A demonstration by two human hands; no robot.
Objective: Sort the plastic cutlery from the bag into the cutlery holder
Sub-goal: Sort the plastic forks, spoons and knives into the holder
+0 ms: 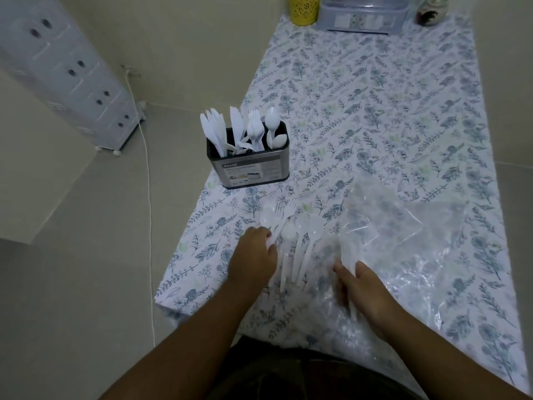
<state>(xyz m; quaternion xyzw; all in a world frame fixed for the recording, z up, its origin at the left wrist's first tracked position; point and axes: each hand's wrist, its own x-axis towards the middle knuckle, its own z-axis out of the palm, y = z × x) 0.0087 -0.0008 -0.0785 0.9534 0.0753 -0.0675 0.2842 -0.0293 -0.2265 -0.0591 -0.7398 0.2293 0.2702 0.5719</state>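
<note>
1. The table [375,116], under a flowered cloth, carries everything; work on its near left part, where the loose pieces lie.
2. The clear bag [403,241] lies flat on the near right; keep it pinned so it does not slide.
3. The cutlery holder [248,163] stands well beyond the hands, with knives on its left, forks in the middle and spoons on its right. Match each piece to its own section.
4. The loose spoons and forks [300,241] lie between the hands, some overlapping; lift one kind at a time.
5. The left hand [255,258] curls round a handle in the pile. The right hand [360,287] grips several handles at the bag [350,255].
</note>
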